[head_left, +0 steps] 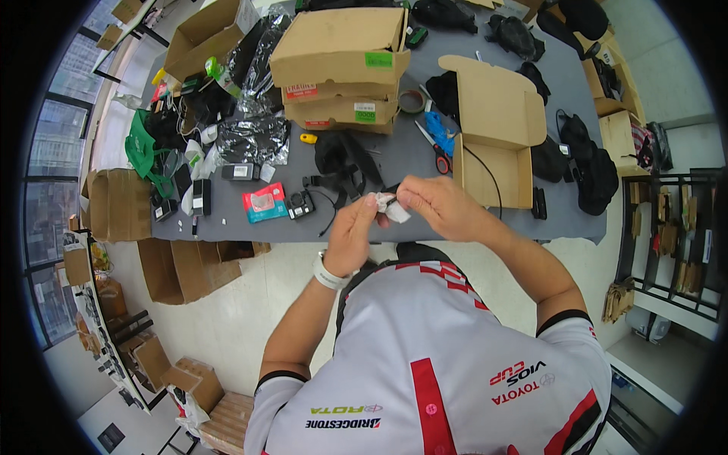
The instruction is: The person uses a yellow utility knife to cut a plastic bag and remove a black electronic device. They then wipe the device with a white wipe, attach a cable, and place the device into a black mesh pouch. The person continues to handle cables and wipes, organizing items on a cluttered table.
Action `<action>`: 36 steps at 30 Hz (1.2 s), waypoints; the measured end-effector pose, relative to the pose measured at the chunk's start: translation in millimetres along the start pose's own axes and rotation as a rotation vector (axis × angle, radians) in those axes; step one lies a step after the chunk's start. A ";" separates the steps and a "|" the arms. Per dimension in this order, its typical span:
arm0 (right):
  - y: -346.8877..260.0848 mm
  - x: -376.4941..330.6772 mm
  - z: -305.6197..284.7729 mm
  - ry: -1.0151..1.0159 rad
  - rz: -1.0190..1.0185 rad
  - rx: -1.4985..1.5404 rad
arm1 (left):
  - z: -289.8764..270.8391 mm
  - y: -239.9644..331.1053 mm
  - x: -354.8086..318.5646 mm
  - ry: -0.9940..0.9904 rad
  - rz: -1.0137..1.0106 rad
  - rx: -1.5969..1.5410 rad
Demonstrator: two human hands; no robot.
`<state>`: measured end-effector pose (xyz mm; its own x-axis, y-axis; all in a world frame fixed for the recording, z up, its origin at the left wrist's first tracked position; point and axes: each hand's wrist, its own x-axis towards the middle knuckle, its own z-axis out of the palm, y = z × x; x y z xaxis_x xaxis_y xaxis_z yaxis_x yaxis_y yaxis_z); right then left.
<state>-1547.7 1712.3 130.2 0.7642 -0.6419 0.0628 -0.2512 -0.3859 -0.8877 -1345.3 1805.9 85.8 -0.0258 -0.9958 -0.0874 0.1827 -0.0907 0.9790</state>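
Both hands meet just above the table's near edge, around a crumpled white tissue or wipe (pixel 397 213). My left hand (pixel 349 241) pinches the white piece between thumb and fingers. My right hand (pixel 440 206) is closed, its thumb and fingertips on a small dark thing (pixel 392 189) against the white piece; its kind is hard to make out. Left of my hands lie a small black camera (pixel 300 205) with a cable and a red and teal soft packet (pixel 265 203). Beyond my left hand is a black strap harness (pixel 345 159) with buckles.
Stacked cardboard boxes (pixel 337 49) stand at the table's far middle. An open cardboard box (pixel 494 174) lies right of my hands, beside red-handled scissors (pixel 442 161). Black plastic wrap (pixel 254 140), a green bag (pixel 140 144) and electronics crowd the left. Black pouches (pixel 584 163) lie at right.
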 end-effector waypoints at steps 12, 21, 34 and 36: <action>-13.8 4.3 -2.5 -0.046 -0.035 -0.270 | 0.6 26.1 3.5 0.001 0.289 0.508; -21.5 -17.7 -73.6 -0.061 -0.092 -0.515 | -37.9 21.2 -29.8 -0.102 0.239 0.572; 46.1 -94.1 -317.9 0.377 0.128 -0.828 | -119.7 -35.0 -85.4 -0.001 0.253 0.892; 66.1 -104.7 -339.9 0.413 0.157 -0.845 | -135.5 -37.9 -92.8 0.023 0.290 0.985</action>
<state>-1846.3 1528.8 220.0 0.4556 -0.8479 0.2711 -0.8029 -0.5229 -0.2862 -1216.7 1900.5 31.8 -0.0887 -0.9791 0.1829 -0.7093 0.1910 0.6785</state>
